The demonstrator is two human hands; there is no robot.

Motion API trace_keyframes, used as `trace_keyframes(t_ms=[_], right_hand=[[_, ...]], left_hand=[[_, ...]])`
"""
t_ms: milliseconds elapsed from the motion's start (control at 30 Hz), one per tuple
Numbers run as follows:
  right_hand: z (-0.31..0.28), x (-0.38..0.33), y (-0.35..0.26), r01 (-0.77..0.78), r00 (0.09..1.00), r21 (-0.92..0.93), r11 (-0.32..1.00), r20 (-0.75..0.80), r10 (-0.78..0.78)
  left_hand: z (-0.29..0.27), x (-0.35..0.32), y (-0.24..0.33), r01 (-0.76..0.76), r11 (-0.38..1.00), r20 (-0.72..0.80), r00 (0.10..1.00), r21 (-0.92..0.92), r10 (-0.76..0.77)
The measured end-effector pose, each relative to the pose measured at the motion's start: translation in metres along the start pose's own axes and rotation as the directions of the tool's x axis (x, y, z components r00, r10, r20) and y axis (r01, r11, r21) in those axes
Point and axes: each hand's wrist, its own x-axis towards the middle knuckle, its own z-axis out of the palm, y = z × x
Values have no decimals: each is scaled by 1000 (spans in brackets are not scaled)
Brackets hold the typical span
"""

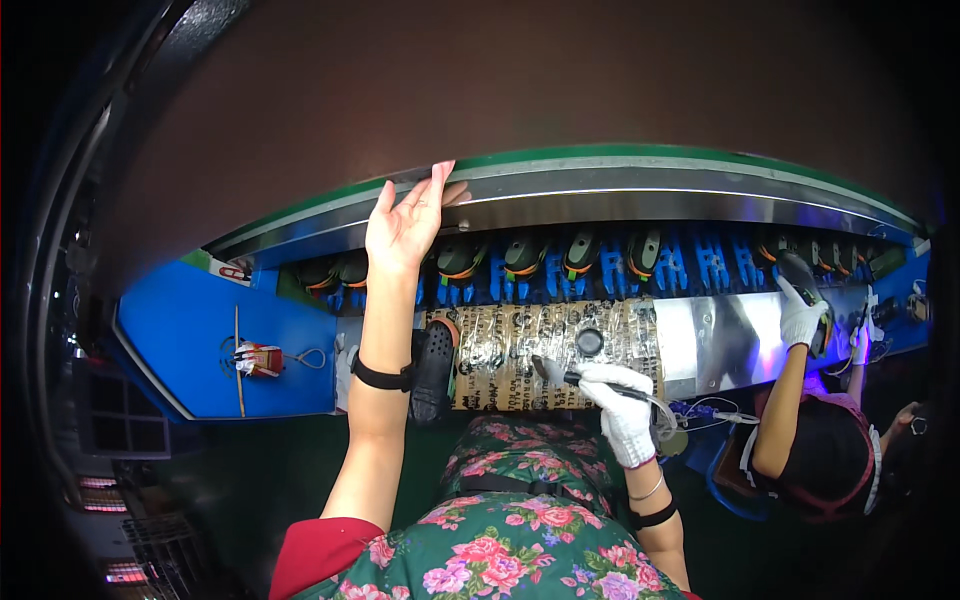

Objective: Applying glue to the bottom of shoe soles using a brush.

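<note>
My left hand (407, 225) is bare and raised, palm turned up with fingers stretched out. Its fingertips overlap the metal edge of the dark overhead panel; whether they touch it I cannot tell. In a white glove, my right hand (622, 405) closes around a dark-handled brush (580, 380) with a pale tube trailing behind it. The brush tip points left over the tape-covered cardboard (500, 345) on the bench. A round black knob-like piece (590, 342) stands on that cardboard. Beside my left forearm lies a black clog (433, 370) with holes in its upper.
Behind the bench, several dark shoes with orange-green trim (525, 258) sit among blue holders (570, 285). The brown panel (560, 80) overhangs them. A blue side table (200, 340) stands left. At right, a co-worker's gloved hand (803, 320) holds a dark shoe (797, 275) above metal sheeting (725, 340).
</note>
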Motion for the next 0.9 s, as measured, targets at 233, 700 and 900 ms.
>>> trace_keyframes(t_ms=[233,700,900], right_hand=[[-1,-12,19,-56,998,15,998,-21,57],[-5,-27,25,-7,994,31,999,-106,11],[-20,-39,24,-31,980,119,992,-193,54]], left_hand=[[15,8,-6,-121,978,-79,988,170,136],[-17,188,-20,-194,-952,734,606,-238,-307],[-17,52,-71,-409,-351,352,911,843,-217]])
